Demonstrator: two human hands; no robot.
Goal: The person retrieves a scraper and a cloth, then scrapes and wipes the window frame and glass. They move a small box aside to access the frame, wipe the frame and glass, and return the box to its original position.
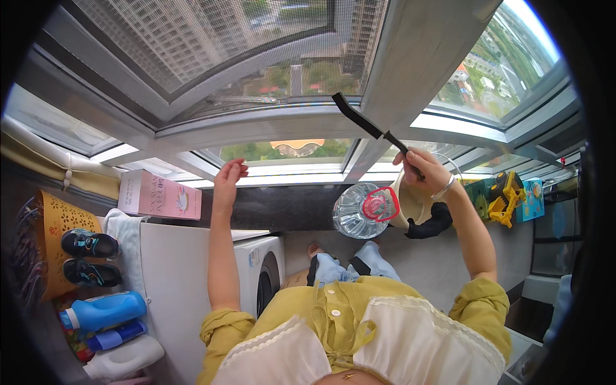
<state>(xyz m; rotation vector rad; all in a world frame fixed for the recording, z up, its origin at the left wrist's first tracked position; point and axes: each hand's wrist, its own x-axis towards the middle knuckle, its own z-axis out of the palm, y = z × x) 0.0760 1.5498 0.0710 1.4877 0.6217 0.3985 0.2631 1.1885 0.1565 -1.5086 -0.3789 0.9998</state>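
Observation:
My right hand is closed around the handle of a black tool with a long, flat, slightly bent head. The tool points up and left in front of the window frame. Below that hand stands a cream bucket with a wire handle, and a black cloth hangs over its rim. Beside the bucket is a large clear plastic water bottle with a red cap and carry handle. Raised near the lower window, my left hand has loosely bent fingers and nothing visible in it.
A pink box stands on the left, near a white front-loading washing machine. Dark shoes, a blue detergent bottle and an orange basket are at far left. A yellow toy digger sits at right.

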